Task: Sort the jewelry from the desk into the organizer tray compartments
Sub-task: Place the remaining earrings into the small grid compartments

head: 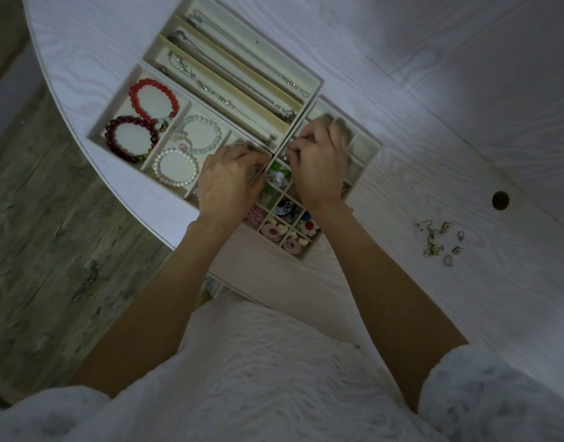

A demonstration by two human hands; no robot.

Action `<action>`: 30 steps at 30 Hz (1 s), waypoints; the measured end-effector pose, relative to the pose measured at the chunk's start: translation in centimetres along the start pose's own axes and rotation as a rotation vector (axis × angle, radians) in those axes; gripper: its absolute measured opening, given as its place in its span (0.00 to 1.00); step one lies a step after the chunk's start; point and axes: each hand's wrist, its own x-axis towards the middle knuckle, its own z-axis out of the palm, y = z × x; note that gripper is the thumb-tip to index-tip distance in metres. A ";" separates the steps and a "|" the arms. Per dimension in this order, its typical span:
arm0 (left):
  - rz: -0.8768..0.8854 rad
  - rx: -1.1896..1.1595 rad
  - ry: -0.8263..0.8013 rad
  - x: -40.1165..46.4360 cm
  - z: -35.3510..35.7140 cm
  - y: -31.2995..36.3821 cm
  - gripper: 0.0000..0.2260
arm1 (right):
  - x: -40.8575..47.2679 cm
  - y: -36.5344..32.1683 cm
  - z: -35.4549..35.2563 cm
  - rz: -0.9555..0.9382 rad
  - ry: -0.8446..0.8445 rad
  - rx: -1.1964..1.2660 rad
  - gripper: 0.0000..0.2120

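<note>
We count two red bracelets (140, 122) and two white ones (185, 151) in the tray (97, 132). Our left hand (229, 183) and right hand (322, 164) curl over it; grip unclear. Earrings (438, 242) lie at three o'clock.

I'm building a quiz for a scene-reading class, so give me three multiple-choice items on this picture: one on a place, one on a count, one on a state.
1. Where does the loose pile of earrings lie?
A. on the desk, right of the trays
B. in the necklace tray
C. on the floor

2. How many red bead bracelets share one compartment?
A. one
B. two
C. four

3. How do the left hand and right hand stand?
A. flat on the desk
B. hanging off the desk
C. fingers curled over the small-grid tray

Answers: 1 A, the pile sits on bare desk apart from the trays. 2 B, the bright red bracelet and the dark red bracelet lie together. 3 C, both hands bend over the small-grid tray.
</note>
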 end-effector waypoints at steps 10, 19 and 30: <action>0.129 0.016 0.055 -0.9 0.2 1.9 0.15 | -6.1 5.9 -7.6 0.243 0.162 0.315 0.11; 0.324 0.035 -0.198 -4.5 3.2 7.6 0.15 | -11.2 8.3 -4.2 0.341 -0.227 0.300 0.12; 0.292 0.055 -0.235 -4.3 3.0 8.1 0.16 | -12.2 10.5 -3.9 0.348 -0.133 0.235 0.06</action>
